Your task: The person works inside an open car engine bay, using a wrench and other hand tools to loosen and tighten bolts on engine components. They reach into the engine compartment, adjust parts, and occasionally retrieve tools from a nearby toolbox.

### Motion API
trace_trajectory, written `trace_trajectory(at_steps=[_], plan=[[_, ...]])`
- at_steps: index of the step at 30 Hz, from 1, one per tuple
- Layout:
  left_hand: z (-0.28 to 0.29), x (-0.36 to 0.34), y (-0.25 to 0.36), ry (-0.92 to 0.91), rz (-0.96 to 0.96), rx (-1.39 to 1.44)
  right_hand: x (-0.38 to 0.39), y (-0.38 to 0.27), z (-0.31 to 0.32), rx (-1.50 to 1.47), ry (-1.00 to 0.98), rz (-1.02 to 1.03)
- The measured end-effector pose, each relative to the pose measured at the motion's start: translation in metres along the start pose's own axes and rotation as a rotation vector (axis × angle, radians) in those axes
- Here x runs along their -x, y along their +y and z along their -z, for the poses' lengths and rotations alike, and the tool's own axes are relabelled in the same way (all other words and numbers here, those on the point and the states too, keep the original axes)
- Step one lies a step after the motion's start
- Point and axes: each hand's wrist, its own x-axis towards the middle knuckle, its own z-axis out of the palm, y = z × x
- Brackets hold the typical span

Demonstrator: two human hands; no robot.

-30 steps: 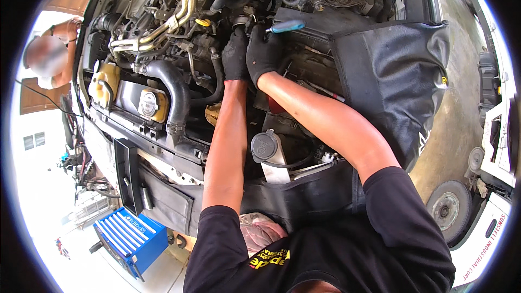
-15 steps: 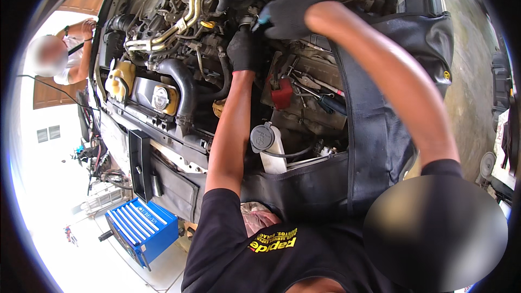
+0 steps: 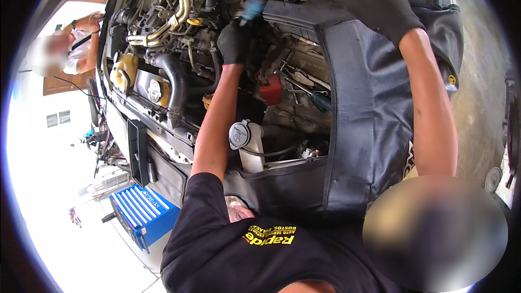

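Note:
My left hand [image 3: 232, 44], in a dark glove, reaches into the engine bay with its fingers closed. At its fingertips a blue-handled tool [image 3: 252, 9] shows, smeared by motion; its working end is hidden. My right hand [image 3: 375, 4], gloved too, is over the black fender cover [image 3: 369, 97] at the upper right, fingers stretched and holding nothing I can see. Pliers [image 3: 301, 78] and other hand tools lie on a flat surface in the bay, beside a red terminal cover [image 3: 269, 88].
A white washer reservoir with a grey cap [image 3: 239, 135] stands near the front edge. Gold metal pipes [image 3: 182, 16] and a black hose [image 3: 176, 81] cross the engine at left. A blue tool chest [image 3: 144, 214] stands on the floor. Another person [image 3: 81, 49] is at the far left.
My right hand has left the blue-handled tool and moved right, over the fender cover. My left hand stays at about the same place in the engine bay.

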Motion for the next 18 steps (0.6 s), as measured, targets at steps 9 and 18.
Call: trace_trajectory(at_steps=[9,18], plan=[[-0.05,-0.021,-0.112,-0.06,0.039,0.487,-0.005,-0.011,-0.003,-0.059,0.053,0.063],[-0.005,0.013,0.001,0.073,-0.178,-0.026,-0.002,-0.011,0.008,-0.017,-0.012,0.012]])
